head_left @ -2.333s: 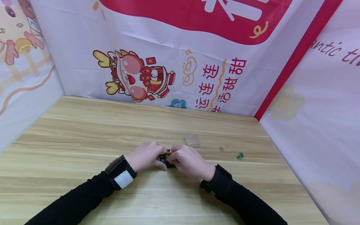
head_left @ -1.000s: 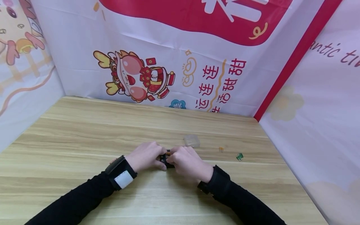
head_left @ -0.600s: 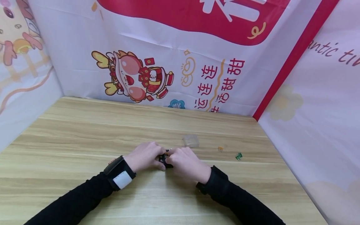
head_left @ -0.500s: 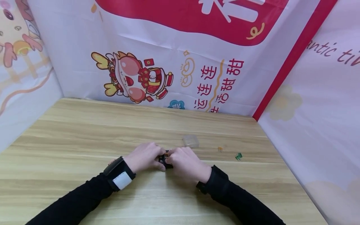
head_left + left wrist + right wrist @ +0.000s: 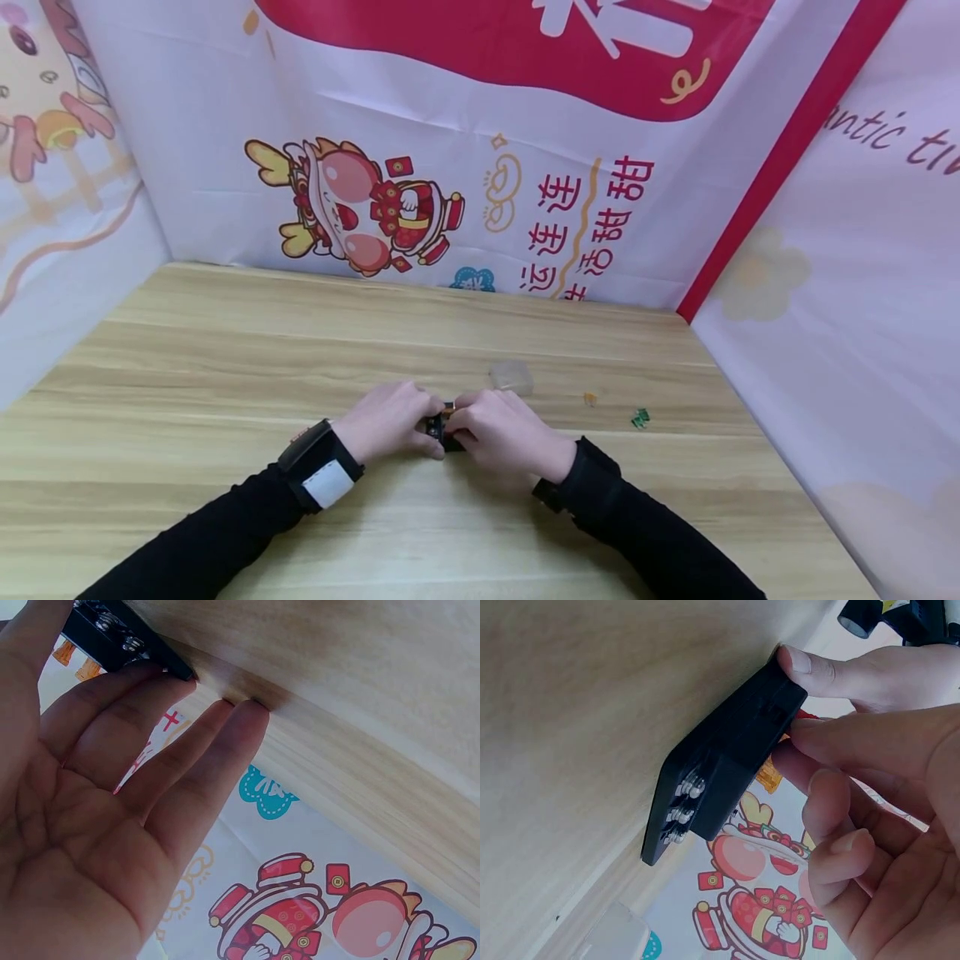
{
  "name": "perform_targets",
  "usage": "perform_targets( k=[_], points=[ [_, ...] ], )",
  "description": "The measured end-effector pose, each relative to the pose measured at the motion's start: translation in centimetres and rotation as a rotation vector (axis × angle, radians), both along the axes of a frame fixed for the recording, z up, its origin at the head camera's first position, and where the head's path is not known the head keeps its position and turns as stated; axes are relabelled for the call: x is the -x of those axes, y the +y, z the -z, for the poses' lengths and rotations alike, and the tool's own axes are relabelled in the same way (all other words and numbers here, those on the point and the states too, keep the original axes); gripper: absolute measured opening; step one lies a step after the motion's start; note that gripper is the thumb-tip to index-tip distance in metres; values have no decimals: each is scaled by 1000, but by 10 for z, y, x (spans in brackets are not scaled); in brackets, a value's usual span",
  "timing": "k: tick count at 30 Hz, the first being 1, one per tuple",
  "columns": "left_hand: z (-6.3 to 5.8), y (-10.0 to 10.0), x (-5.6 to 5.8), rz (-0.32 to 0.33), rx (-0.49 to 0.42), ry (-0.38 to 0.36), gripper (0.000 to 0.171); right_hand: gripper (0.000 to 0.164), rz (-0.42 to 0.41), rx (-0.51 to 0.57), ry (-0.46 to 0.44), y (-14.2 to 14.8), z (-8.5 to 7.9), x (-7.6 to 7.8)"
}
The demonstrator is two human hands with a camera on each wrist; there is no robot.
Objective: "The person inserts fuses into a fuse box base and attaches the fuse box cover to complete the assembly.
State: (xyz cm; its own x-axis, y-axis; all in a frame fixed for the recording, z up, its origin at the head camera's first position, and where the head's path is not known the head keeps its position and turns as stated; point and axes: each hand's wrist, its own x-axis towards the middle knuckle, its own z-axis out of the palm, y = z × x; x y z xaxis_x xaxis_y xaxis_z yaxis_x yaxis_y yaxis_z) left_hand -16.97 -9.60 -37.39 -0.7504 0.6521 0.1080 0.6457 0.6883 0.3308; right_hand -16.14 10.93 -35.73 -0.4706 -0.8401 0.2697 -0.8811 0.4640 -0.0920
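Note:
A black fuse block (image 5: 434,428) with silver metal terminals lies on the table in the head view. My left hand (image 5: 390,419) grips its left side between thumb and fingers; in the left wrist view the fingertips (image 5: 186,686) touch its edge. Orange fuses (image 5: 86,671) stick out of the block. My right hand (image 5: 506,429) is at the block's right side, thumb and forefinger pinching at a fuse mostly hidden by the fingers. In the right wrist view a bit of red shows by those fingertips (image 5: 799,733), beside the left thumb (image 5: 817,671).
A clear plastic cover (image 5: 512,377) lies just behind the right hand. Farther right on the wooden table (image 5: 225,350) are a small orange fuse (image 5: 590,399) and several green fuses (image 5: 641,417). Printed cloth walls (image 5: 420,100) stand at the back and sides.
The right hand shifts slightly left along the block, then back to the right, its fingers still at the block. My left hand keeps its grip, and the loose pieces stay put.

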Motion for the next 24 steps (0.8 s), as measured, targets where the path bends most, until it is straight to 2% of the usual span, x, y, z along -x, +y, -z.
perform_targets(
  k=[13, 18, 24],
  points=[
    [0, 0, 0, 30, -36, -10, 28, 14, -16, 41, -36, 5, -5, 4],
    [0, 0, -1, 21, -17, -7, 30, 13, 20, 57, -33, 14, -17, 8],
    [-1, 0, -2, 28, -17, 4, 31, 13, 94, 64, -74, 32, -34, 19]
  ],
)
